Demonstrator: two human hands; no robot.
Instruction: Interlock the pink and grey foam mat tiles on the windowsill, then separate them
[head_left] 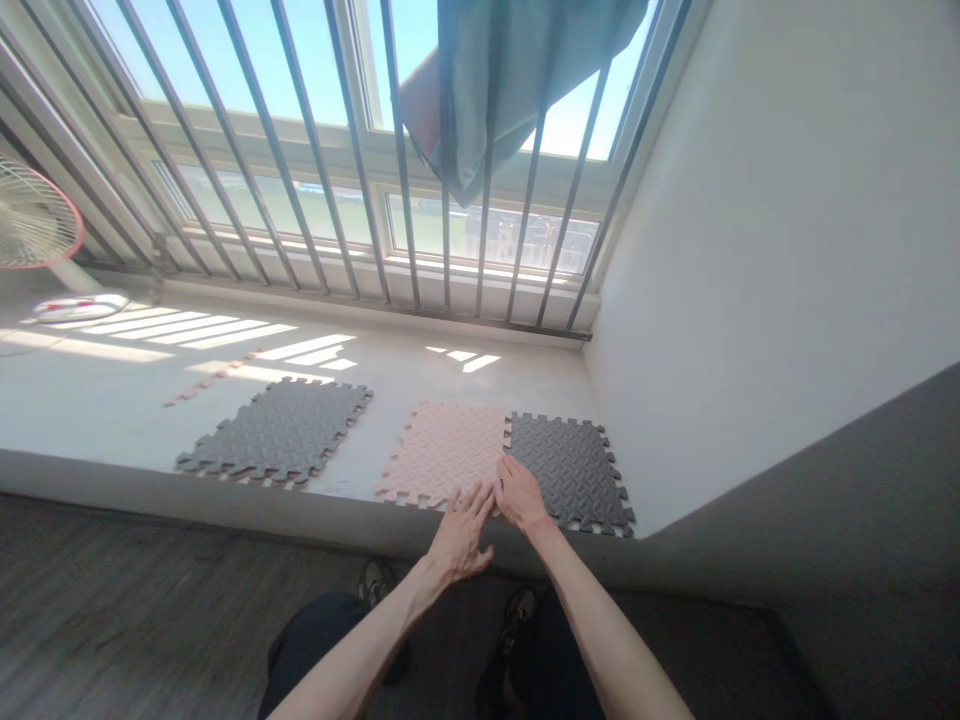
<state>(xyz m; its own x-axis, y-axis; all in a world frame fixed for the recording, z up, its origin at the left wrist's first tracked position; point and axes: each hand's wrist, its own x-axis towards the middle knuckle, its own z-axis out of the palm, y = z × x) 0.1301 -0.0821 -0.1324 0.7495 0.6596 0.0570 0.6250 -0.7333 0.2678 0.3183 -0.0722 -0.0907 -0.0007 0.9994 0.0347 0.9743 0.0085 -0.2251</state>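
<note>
A pink foam puzzle mat (442,450) and a grey foam puzzle mat (570,470) lie joined side by side on the raised white ledge (112,400) below the window. My left hand (461,535) rests flat with fingers spread on the pink mat's near edge. My right hand (519,495) presses flat on the seam where the two mats interlock, fingers stretched out. Neither hand holds anything. A stack of grey mats over pink ones (277,430) lies apart, further left on the ledge.
Metal window bars (315,150) run behind the ledge, with a grey cloth (510,70) hanging on them. A standing fan (34,225) is at far left. A thin pink foam strip (214,377) lies on the ledge. A white wall (750,250) closes the right. The wooden floor (112,620) is below.
</note>
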